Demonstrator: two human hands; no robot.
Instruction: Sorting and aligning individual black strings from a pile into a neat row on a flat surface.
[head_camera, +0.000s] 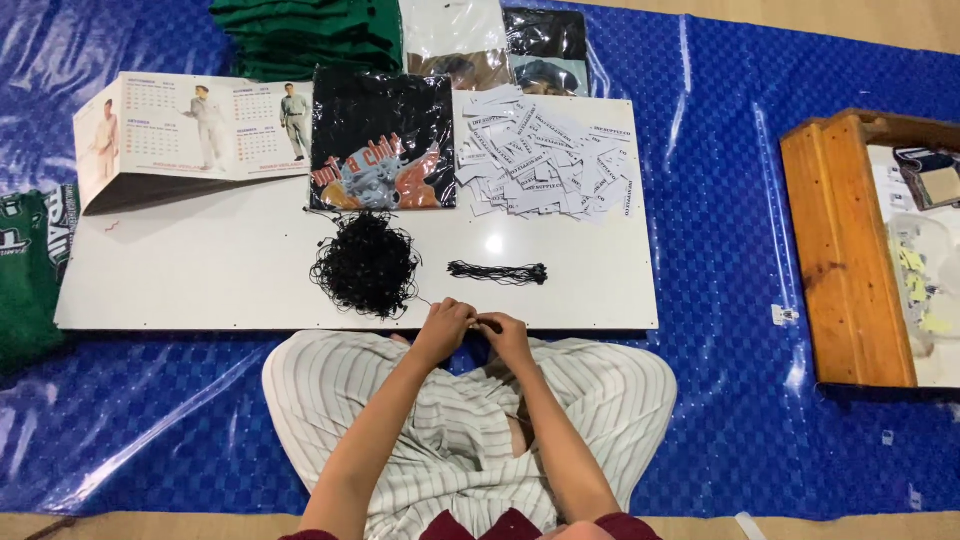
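Note:
My left hand (443, 327) and my right hand (506, 334) meet at the near edge of a white board (200, 270), fingers pinched together on a thin black string; what else they hold is too small to tell. A tangled heap of black strings (366, 264) lies just beyond my left hand. A small straightened bundle of black strings (498, 272) lies beyond my right hand. A pile of white paper tags (545, 155) sits at the board's far right. A black printed shirt in a clear bag (383, 140) lies at the far middle.
An open calendar (190, 135) stands at the board's far left. Folded green shirts (305, 35) and more bagged garments (500, 40) lie behind it on a blue plastic sheet (720, 250). A wooden tray (850, 250) sits at the right. Green cloth (30, 270) lies at the left.

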